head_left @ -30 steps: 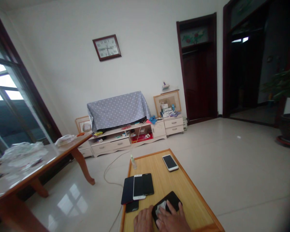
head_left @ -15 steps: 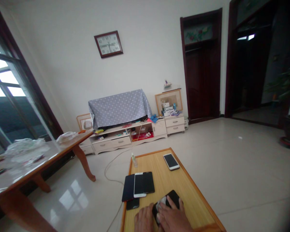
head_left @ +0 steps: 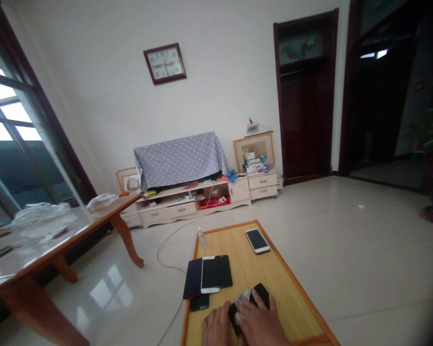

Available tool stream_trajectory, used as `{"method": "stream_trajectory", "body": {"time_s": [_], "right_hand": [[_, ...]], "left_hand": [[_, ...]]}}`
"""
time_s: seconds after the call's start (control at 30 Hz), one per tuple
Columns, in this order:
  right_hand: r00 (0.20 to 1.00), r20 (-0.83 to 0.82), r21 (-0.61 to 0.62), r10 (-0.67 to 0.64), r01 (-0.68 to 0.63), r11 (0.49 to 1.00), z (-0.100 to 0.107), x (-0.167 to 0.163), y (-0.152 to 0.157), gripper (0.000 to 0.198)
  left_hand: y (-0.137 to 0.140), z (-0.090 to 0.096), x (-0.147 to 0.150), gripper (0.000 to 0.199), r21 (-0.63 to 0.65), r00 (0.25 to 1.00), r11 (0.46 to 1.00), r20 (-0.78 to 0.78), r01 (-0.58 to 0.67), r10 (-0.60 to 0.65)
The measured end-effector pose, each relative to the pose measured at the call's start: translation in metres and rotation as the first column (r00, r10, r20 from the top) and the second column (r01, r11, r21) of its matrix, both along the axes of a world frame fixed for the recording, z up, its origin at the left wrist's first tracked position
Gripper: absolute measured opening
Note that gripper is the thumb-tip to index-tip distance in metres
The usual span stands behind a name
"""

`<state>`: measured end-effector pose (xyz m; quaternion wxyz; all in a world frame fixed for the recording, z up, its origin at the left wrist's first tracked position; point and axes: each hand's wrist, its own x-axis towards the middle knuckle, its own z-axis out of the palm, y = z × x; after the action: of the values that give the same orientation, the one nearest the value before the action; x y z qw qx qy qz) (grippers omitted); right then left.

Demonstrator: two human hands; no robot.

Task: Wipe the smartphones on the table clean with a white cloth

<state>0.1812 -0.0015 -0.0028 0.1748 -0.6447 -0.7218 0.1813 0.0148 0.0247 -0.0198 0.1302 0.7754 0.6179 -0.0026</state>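
Observation:
A black phone (head_left: 262,291) lies slantwise on the small wooden table, partly covered by my hands. My right hand (head_left: 260,321) is over its face, its fingers pressing a crumpled whitish-grey cloth (head_left: 244,296) onto the screen. Along the phone's lower left edge is my left hand (head_left: 216,326), fingers together and bent against it, the thumb mostly hidden. To the left, a dark blue phone (head_left: 192,278), a white-framed phone (head_left: 210,275) and another black phone (head_left: 223,270) rest side by side, on or against a smaller dark phone (head_left: 199,302).
A white phone (head_left: 257,240) lies near the far right edge of the wooden table (head_left: 288,293). At its far left corner stands a small clear bottle (head_left: 201,238). A cable (head_left: 166,265) runs over the floor on the left, beside a larger table (head_left: 94,222) holding plastic bags.
The cloth and my right fingers have shifted slightly over the black phone. My left hand stays at its edge. The whole view has moved a little.

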Motion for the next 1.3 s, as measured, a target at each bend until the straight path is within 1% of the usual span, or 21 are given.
{"method": "stream_trajectory", "body": {"time_s": [0.1,0.17,0.23,0.33,0.37,0.4,0.47,0.57,0.63,0.67,0.7,0.77,0.83,0.9,0.97,1.07,1.13,1.17,1.23,1.3], "right_hand": [[0.979,0.073,0.015,-0.192,0.191,0.981,-0.002,0.015,0.011,0.049],[0.971,0.089,0.007,-0.221,0.221,0.975,-0.002,0.016,0.014,0.050],[0.987,0.059,0.000,-0.150,0.151,0.989,-0.001,0.007,0.011,0.050],[0.999,-0.025,-0.018,0.030,-0.030,0.999,0.001,-0.011,0.003,0.048],[0.997,-0.043,-0.016,0.068,-0.069,0.998,0.001,-0.014,0.002,0.047],[0.996,-0.046,-0.014,0.080,-0.080,0.997,0.000,-0.015,0.002,0.046],[1.000,-0.019,0.001,0.021,-0.021,1.000,-0.002,-0.010,0.006,0.046],[0.986,0.046,0.021,-0.158,0.158,0.987,-0.006,0.003,0.017,0.047],[0.976,0.059,0.034,-0.212,0.210,0.977,-0.007,0.004,0.021,0.048],[0.978,0.055,0.035,-0.202,0.200,0.979,-0.007,0.001,0.021,0.048],[0.985,0.044,0.032,-0.165,0.163,0.986,-0.006,-0.004,0.019,0.048],[0.999,0.009,0.010,-0.052,0.052,0.999,-0.005,-0.019,0.015,0.047],[0.999,-0.027,-0.011,0.036,-0.036,0.999,-0.005,-0.031,0.010,0.046],[0.997,-0.040,-0.001,0.065,-0.065,0.998,-0.007,-0.034,0.009,0.046],[0.999,-0.020,0.027,0.029,-0.029,0.999,-0.009,-0.027,0.012,0.046],[0.990,0.062,0.031,-0.128,0.126,0.992,-0.008,-0.006,0.021,0.048],[0.967,0.120,0.011,-0.226,0.227,0.974,-0.005,0.005,0.024,0.049],[0.959,0.141,0.003,-0.246,0.248,0.969,-0.003,0.006,0.023,0.050],[0.964,0.149,-0.009,-0.219,0.223,0.975,0.001,0.001,0.018,0.050],[0.989,0.107,-0.034,-0.106,0.110,0.993,0.003,-0.012,0.008,0.050]], "left_hand": [[-0.003,0.002,0.000,0.087,0.021,1.000,1.000,0.017,0.011,-0.011],[-0.003,0.001,0.000,0.087,0.025,1.000,1.000,0.019,0.000,-0.001],[-0.001,-0.002,0.000,0.086,0.028,1.000,1.000,0.013,-0.003,0.003],[0.002,-0.007,0.000,0.074,0.028,1.000,0.999,0.006,-0.015,0.015],[0.002,-0.009,0.000,0.071,0.035,1.000,0.999,0.010,-0.018,0.018],[0.002,-0.009,-0.001,0.070,0.046,1.000,0.999,0.018,-0.018,0.018],[0.000,-0.010,-0.001,0.074,0.080,0.999,0.997,0.039,-0.007,0.004],[-0.002,-0.011,-0.003,0.085,0.109,0.998,0.994,0.061,0.007,-0.014],[-0.002,-0.014,-0.003,0.086,0.125,0.998,0.992,0.069,0.004,-0.013],[-0.001,-0.016,-0.004,0.085,0.132,0.997,0.991,0.072,0.002,-0.011],[0.000,-0.018,-0.004,0.082,0.134,0.997,0.991,0.073,-0.003,-0.007],[0.003,-0.020,-0.005,0.071,0.112,0.998,0.993,0.065,-0.022,0.015],[0.004,-0.019,-0.005,0.063,0.085,0.998,0.996,0.059,-0.038,0.033],[0.003,-0.014,-0.005,0.065,0.065,0.997,0.997,0.062,-0.042,0.038],[0.000,-0.006,-0.004,0.074,0.043,0.997,0.998,0.067,-0.037,0.034],[-0.006,0.006,-0.002,0.092,0.027,0.997,0.999,0.069,-0.024,0.022],[-0.007,0.008,-0.001,0.096,0.028,0.997,1.000,0.073,-0.015,0.013],[-0.007,0.008,-0.001,0.097,0.026,0.997,1.000,0.072,-0.010,0.008],[-0.005,0.003,-0.002,0.096,0.024,0.998,1.000,0.065,-0.005,0.004],[-0.002,-0.003,-0.004,0.087,0.027,0.999,1.000,0.053,-0.011,0.010]]}}
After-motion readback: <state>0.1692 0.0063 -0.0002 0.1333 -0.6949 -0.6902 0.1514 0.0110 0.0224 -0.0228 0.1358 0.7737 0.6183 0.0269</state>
